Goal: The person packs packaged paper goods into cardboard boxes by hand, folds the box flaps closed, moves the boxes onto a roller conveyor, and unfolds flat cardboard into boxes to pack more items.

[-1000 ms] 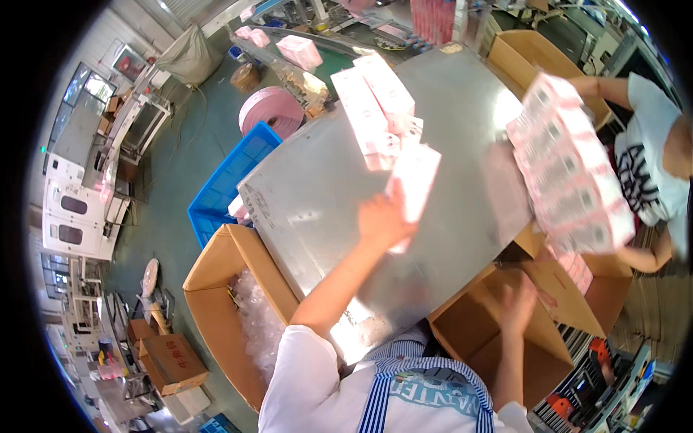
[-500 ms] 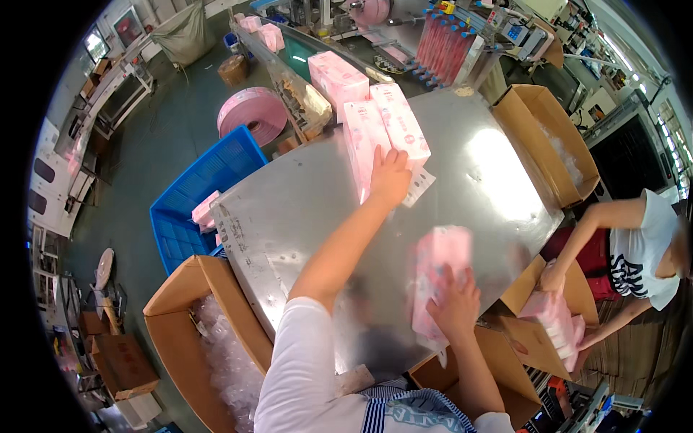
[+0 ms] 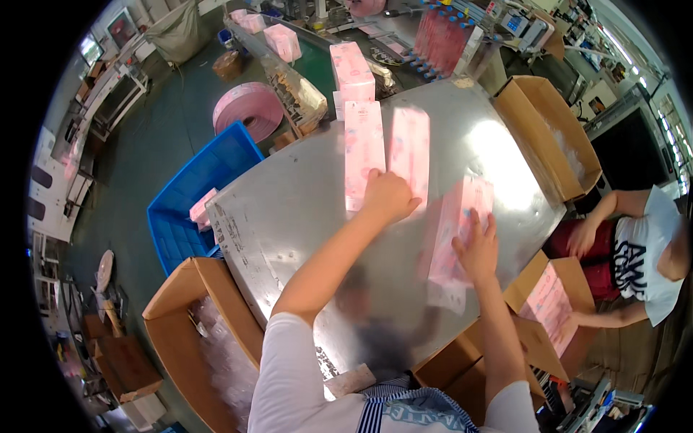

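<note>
Two long pink tissue packs lie on the metal table ahead of me, a left one (image 3: 364,141) and a right one (image 3: 410,148), with a narrow gap between them. My left hand (image 3: 390,196) is at their near ends. Its fingers are curled on the left pack, and the thumb points toward the right pack's near end. My right hand (image 3: 478,251) grips another pink tissue pack (image 3: 456,227) by its top and right side, fingers spread over it. That pack is slightly blurred. Beyond the pair, one more pack (image 3: 351,68) sits at the table's far edge.
The metal table (image 3: 289,209) has open cartons around it: one with clear plastic bags (image 3: 195,303) at near left, another (image 3: 538,137) at far right. A blue crate (image 3: 173,209) stands left. At right a co-worker (image 3: 635,245) reaches into a carton of pink packs (image 3: 550,303).
My right hand has moved away from me with its pack. The two packs by my left hand have come apart. At right, the co-worker has drawn one hand out of the carton.
</note>
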Demonstrator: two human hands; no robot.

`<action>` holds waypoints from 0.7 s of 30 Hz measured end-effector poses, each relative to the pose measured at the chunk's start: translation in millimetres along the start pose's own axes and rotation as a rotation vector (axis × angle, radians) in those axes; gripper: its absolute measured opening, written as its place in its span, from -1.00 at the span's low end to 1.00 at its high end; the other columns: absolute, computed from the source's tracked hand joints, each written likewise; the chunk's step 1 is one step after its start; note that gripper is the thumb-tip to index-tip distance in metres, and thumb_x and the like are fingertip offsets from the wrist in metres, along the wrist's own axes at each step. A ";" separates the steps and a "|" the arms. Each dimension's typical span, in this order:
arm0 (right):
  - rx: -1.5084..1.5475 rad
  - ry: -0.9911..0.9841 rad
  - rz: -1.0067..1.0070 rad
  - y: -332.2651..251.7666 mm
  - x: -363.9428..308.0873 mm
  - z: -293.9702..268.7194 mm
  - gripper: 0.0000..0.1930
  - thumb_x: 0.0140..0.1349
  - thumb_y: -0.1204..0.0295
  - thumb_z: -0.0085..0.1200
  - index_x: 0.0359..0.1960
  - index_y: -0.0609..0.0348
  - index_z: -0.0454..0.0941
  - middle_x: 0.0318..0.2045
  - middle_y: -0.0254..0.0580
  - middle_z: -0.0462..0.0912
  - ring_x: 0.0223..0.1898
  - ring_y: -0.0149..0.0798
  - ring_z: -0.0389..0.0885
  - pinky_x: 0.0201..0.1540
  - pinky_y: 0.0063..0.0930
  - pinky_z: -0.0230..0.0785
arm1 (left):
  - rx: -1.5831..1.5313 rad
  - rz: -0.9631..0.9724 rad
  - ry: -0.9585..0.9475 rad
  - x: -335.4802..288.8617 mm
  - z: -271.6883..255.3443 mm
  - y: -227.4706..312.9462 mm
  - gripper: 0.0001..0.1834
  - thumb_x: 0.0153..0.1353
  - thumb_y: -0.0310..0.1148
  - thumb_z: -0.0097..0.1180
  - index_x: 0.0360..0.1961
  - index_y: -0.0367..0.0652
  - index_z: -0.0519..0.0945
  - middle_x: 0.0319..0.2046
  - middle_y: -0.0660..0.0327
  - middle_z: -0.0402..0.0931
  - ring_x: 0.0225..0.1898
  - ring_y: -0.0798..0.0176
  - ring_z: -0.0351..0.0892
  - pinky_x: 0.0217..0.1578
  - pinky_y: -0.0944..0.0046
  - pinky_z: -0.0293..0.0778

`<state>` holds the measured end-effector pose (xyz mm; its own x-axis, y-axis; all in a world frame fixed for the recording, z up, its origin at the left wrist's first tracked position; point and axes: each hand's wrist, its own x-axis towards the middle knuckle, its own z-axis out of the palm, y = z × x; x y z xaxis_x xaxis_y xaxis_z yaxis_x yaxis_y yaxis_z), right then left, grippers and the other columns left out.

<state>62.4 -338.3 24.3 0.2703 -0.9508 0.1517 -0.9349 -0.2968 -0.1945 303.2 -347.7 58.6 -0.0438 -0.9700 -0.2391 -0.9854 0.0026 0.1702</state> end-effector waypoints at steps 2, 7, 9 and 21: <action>0.157 0.036 -0.052 4.7 23.4 6.5 -0.23 -0.05 0.13 0.15 0.26 -0.11 0.15 0.23 0.29 0.06 -0.02 0.28 0.40 -0.05 -0.05 0.35 | -0.053 -0.062 0.242 -9.3 4.2 -16.3 -0.62 0.01 -0.10 0.14 -0.21 -0.10 0.55 -0.11 0.17 0.42 -0.03 0.10 0.35 -0.11 -0.06 0.27; 0.192 0.045 0.001 -31.6 36.6 22.6 -0.26 -0.02 0.11 0.13 0.24 -0.04 0.16 0.24 0.33 0.03 -0.06 0.28 0.44 -0.09 -0.04 0.39 | -0.248 -0.474 0.473 -3.5 15.7 -33.7 -0.29 -0.03 -0.07 0.15 0.20 0.05 0.28 0.24 -0.05 0.06 0.08 -0.13 0.27 0.00 -0.05 0.31; 0.151 0.081 -0.025 -39.7 22.0 21.9 -0.26 -0.01 0.11 0.12 0.24 -0.03 0.17 0.25 0.33 0.01 -0.07 0.28 0.44 -0.10 -0.04 0.39 | -0.115 -0.386 0.265 -18.9 16.3 -20.9 -0.14 -0.08 -0.09 0.15 0.29 0.11 0.10 0.30 -0.12 -0.12 0.11 -0.23 0.23 0.07 -0.01 0.28; 0.611 -0.254 0.269 18.2 -179.8 -25.9 -0.23 0.04 0.14 0.14 0.21 0.31 0.11 0.18 0.26 0.19 0.10 0.17 0.33 0.12 -0.18 0.21 | -0.810 -0.302 0.018 -230.3 82.1 12.5 -0.23 0.04 -0.05 0.13 0.23 -0.19 0.19 0.17 -0.03 0.21 0.13 0.09 0.31 0.06 0.17 0.33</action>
<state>-9.1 -170.4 18.6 0.1630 -0.9674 -0.1936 -0.7007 0.0246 -0.7130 287.5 -104.4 37.2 0.2105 -0.9051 -0.3695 -0.5336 -0.4231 0.7323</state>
